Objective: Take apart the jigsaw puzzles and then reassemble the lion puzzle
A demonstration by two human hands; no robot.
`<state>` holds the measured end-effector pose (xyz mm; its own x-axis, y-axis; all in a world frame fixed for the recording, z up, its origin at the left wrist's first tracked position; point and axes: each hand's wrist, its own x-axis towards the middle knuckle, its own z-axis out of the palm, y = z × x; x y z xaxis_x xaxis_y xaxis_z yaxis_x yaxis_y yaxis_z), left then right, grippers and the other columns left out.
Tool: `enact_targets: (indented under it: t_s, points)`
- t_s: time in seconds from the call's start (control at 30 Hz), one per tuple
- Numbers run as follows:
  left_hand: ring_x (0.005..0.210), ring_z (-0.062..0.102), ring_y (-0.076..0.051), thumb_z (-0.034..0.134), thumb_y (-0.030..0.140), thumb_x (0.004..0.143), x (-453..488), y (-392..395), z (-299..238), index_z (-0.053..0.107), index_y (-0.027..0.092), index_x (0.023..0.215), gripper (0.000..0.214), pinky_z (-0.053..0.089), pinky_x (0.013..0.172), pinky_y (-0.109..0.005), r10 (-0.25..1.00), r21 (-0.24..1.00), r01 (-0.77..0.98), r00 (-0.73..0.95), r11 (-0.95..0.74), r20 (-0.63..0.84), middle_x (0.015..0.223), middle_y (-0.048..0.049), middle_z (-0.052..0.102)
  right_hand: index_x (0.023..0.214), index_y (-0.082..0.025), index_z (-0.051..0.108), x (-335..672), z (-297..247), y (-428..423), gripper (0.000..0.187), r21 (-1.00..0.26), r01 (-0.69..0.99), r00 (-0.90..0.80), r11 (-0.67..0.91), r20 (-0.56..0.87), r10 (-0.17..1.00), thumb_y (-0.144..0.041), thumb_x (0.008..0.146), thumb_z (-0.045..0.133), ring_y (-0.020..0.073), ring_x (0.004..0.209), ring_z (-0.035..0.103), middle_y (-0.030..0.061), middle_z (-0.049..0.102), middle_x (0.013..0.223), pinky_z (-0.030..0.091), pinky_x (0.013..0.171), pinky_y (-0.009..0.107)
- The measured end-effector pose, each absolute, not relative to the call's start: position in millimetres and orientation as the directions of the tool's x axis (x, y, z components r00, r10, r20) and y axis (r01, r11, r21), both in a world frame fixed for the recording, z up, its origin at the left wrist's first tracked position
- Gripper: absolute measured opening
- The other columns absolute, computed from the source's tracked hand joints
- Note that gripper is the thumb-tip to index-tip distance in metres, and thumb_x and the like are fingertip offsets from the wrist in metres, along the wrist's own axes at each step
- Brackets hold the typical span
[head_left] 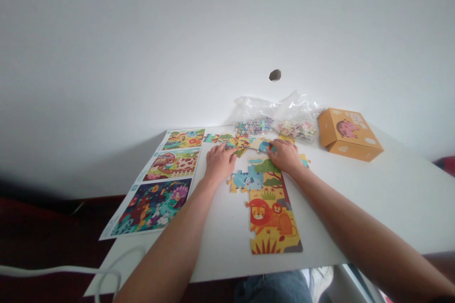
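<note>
My left hand [219, 162] lies with fingers spread on loose puzzle pieces [242, 142] behind the joined part. On the right, my right hand [287, 155] has its fingers drawn together at the edge of a blue puzzle piece [263, 146] and seems to grip it. Between my forearms sits a partly joined puzzle [270, 222] showing lions, a tree and bushes. A blue elephant section [245, 181] juts out from its upper left side. Another loose puzzle piece [304, 160] is partly hidden behind my right wrist.
A sheet with three printed pictures [174, 165] lies along the table's left side. Clear bags of puzzle pieces [296, 129] rest against the wall, beside an orange box [350, 133]. A white cable [57, 271] loops at the front left corner of the white table [366, 208].
</note>
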<state>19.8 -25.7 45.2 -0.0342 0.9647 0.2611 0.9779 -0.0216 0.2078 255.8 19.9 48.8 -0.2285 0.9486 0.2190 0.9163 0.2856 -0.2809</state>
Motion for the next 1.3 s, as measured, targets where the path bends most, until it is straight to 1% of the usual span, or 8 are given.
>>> enact_targets:
  t_s: [0.1,0.2,0.3,0.4,0.7,0.93,1.13,1.3]
  points:
    - [0.129,0.043,-0.031,0.056,0.035,0.089,22.1,-28.5,48.9,0.073,0.036,0.112,0.029,0.037,0.105,-0.05,0.953,0.239,0.97,-0.036,-0.039,0.301,0.143,-0.0018,0.051,0.123,-0.025,0.063,255.0,49.6,19.7,0.037,-0.294,0.91,-0.231,0.294,0.23,0.945,-0.038,0.09,0.05,0.0277,0.119,0.052,0.0069,0.064,0.126,0.035,0.1,0.04]
    - [0.13,0.042,-0.029,0.058,0.035,0.087,27.3,-34.9,55.6,0.077,0.033,0.099,0.022,0.033,0.109,-0.048,0.93,0.264,0.936,0.136,-0.234,0.342,0.141,0.0007,0.054,0.123,-0.025,0.063,254.6,52.5,17.5,0.037,-0.299,0.909,-0.226,0.291,0.232,0.946,-0.035,0.09,0.05,0.0277,0.117,0.053,0.0065,0.065,0.124,0.034,0.101,0.041]
    - [0.136,0.036,-0.031,0.064,0.041,0.084,33.2,-42.2,60.6,0.071,0.035,0.115,0.033,0.027,0.113,-0.051,0.897,0.292,0.854,0.369,-0.431,0.245,0.145,0.0014,0.05,0.123,-0.023,0.063,255.5,56.7,13.0,0.039,-0.267,0.952,-0.077,0.152,0.27,0.96,-0.035,0.089,0.049,0.032,0.117,0.052,0.0122,0.062,0.126,0.033,0.1,0.046]
    - [0.142,0.026,-0.035,0.065,0.045,0.083,36.8,-46.7,62.0,0.062,0.038,0.129,0.047,0.02,0.115,-0.056,0.881,0.326,0.819,0.457,-0.471,0.126,0.149,0.002,0.047,0.121,-0.02,0.064,257.1,58.6,9.5,0.041,-0.243,0.969,0.024,0.034,0.234,0.972,-0.039,0.088,0.049,0.0365,0.114,0.052,0.0166,0.063,0.122,0.033,0.098,0.051]
    - [0.141,0.027,-0.036,0.065,0.048,0.082,38.0,-48.0,62.0,0.063,0.038,0.128,0.047,0.02,0.114,-0.056,0.879,0.329,0.818,0.466,-0.472,0.102,0.144,0.0001,0.053,0.127,-0.026,0.061,256.0,52.6,16.0,0.042,-0.302,0.923,-0.178,0.238,0.212,0.961,-0.038,0.089,0.05,0.0309,0.114,0.052,0.0066,0.065,0.124,0.038,0.093,0.04]
    - [0.135,0.034,-0.032,0.068,0.05,0.08,38.8,-48.1,59.2,0.066,0.037,0.122,0.044,0.024,0.113,-0.05,0.853,0.307,0.796,0.492,-0.522,0.176,0.141,0.0009,0.054,0.13,-0.025,0.06,251.8,50.2,17.1,0.045,-0.316,0.877,-0.297,0.363,0.238,0.925,-0.036,0.087,0.054,0.0285,0.113,0.053,0.0053,0.069,0.12,0.036,0.096,0.038]
    - [0.132,0.037,-0.031,0.058,0.054,0.086,35.1,-43.5,53.7,0.059,0.033,0.132,0.05,0.026,0.113,-0.048,0.918,0.272,0.89,0.297,-0.365,0.262,0.138,-0.0029,0.056,0.126,-0.028,0.063,252.2,51.1,16.5,0.041,-0.278,0.913,-0.238,0.299,0.233,0.943,-0.033,0.087,0.051,0.0305,0.113,0.051,0.005,0.069,0.12,0.029,0.1,0.045]
    - [0.13,0.036,-0.032,0.06,0.051,0.085,31.5,-38.7,50.4,0.064,0.034,0.126,0.045,0.029,0.11,-0.05,0.94,0.257,0.929,0.193,-0.267,0.28,0.138,-0.0019,0.056,0.122,-0.027,0.067,257.6,51.4,19.6,0.039,-0.265,0.947,-0.12,0.18,0.227,0.966,-0.027,0.088,0.049,0.0325,0.117,0.048,0.0062,0.067,0.124,0.028,0.1,0.048]
